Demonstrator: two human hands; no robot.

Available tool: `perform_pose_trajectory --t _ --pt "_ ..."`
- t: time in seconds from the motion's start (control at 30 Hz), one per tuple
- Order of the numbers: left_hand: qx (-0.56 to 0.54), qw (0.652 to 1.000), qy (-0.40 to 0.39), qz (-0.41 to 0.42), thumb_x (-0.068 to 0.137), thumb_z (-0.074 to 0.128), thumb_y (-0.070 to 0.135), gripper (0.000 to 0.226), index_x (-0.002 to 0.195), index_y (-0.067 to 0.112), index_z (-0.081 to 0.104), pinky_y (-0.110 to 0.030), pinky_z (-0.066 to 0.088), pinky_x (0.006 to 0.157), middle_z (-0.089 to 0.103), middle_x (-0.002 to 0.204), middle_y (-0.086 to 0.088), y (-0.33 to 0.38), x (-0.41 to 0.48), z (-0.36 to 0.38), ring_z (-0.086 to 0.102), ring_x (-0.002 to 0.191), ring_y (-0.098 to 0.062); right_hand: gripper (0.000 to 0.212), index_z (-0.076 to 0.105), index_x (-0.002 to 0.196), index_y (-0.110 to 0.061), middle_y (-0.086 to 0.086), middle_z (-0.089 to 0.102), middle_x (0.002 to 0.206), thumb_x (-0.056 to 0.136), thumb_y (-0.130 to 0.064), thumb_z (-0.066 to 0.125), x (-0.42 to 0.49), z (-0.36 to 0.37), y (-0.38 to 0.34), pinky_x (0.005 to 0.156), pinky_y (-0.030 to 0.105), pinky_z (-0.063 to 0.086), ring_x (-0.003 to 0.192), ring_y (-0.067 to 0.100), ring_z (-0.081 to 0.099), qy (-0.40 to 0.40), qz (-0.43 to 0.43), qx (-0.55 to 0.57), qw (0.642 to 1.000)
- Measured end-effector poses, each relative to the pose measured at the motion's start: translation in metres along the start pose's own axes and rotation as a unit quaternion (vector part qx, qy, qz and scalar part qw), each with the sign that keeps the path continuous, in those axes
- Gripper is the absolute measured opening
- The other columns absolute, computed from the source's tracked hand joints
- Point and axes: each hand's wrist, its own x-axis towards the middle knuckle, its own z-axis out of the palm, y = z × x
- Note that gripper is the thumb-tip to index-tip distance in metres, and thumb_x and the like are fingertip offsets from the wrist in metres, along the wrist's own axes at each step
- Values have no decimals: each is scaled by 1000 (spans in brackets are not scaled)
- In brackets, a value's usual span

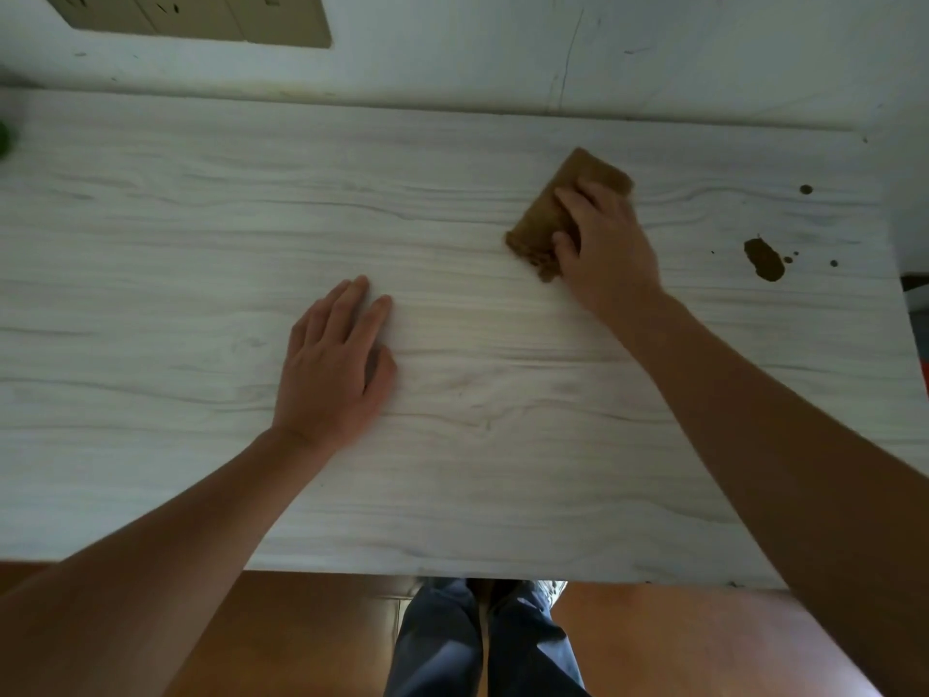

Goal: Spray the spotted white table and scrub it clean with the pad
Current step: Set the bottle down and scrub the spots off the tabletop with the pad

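A white wood-grain table (176, 274) fills the view. On its far right part lies a brown scrubbing pad (558, 203), tilted, with my right hand (606, 249) on top of it, fingers curled over its near edge and gripping it. To the right of the pad, a large brown stain (764, 260) and a few small brown spots (806, 189) mark the table near its right edge. My left hand (334, 364) rests flat on the middle of the table with straight fingers, holding nothing. No spray bottle shows.
A white wall (452, 57) runs along the table's far edge, with a beige socket panel (201, 15) at top left. A green object (5, 138) peeks in at the left edge. Brown floor (678, 646) and my legs (477, 641) show below the near edge.
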Motion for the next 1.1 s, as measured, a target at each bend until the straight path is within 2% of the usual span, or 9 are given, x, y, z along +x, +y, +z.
perform_pose_trajectory --t 0.17,0.33,0.43,0.57,0.7,0.77,0.9,1.0,1.1 --pt "-3 1000 3 2 98 43 32 57 151 11 49 -45 26 123 39 162 -16 0 -1 0 33 151 -33 57 50 144 -8 19 44 151 92 -31 45 -69 15 -24 115 49 36 135 43 41 -34 -109 -16 993" --pt "-4 1000 -6 1 97 41 35 59 151 12 48 -46 26 122 38 163 -15 -1 0 -2 31 152 -31 57 45 149 -17 10 38 157 95 -36 44 -201 24 -52 116 43 34 145 30 34 -126 -253 -30 959" --pt "-2 1000 -5 2 98 41 34 58 150 12 49 -46 26 122 39 162 -16 0 0 -2 31 152 -31 56 46 148 -19 7 38 158 95 -35 46 -190 27 -42 116 40 35 144 27 37 -122 -283 -34 951" --pt "-4 1000 5 1 99 42 31 55 149 12 50 -47 28 121 41 161 -16 1 1 -1 33 151 -32 55 50 146 -13 13 43 154 94 -30 47 -99 25 -29 110 47 43 137 37 45 -49 -183 -42 981" --pt "-5 1000 9 3 99 43 29 54 149 11 51 -47 28 122 41 161 -17 1 1 -1 34 150 -33 54 36 153 -16 9 29 161 101 -28 47 -33 21 -40 117 47 32 147 31 25 -19 -35 -42 998" --pt "-4 1000 8 5 99 44 30 54 149 11 51 -46 28 122 41 161 -17 0 0 0 33 151 -33 54 36 153 -15 10 28 161 101 -26 45 -37 25 -52 118 47 30 147 32 24 -13 -22 -42 999" --pt "-5 1000 4 -3 100 41 32 55 151 13 49 -44 25 123 39 162 -16 1 -1 -2 31 152 -31 55 48 146 -10 16 41 154 93 -24 48 -119 34 -70 113 50 38 140 39 37 -44 -149 -19 988" --pt "-11 1000 7 -2 99 41 33 56 149 12 51 -43 24 123 40 162 -16 2 0 -2 32 151 -31 56 44 149 -16 11 36 158 95 -31 48 -195 34 -70 117 46 35 147 30 31 -123 -250 -41 959" --pt "-13 1000 18 4 97 43 32 55 146 11 54 -43 26 121 43 160 -17 0 0 -2 36 150 -32 55 44 149 -19 7 37 158 96 -34 45 -208 30 -55 116 43 37 145 27 35 -139 -291 -41 946"
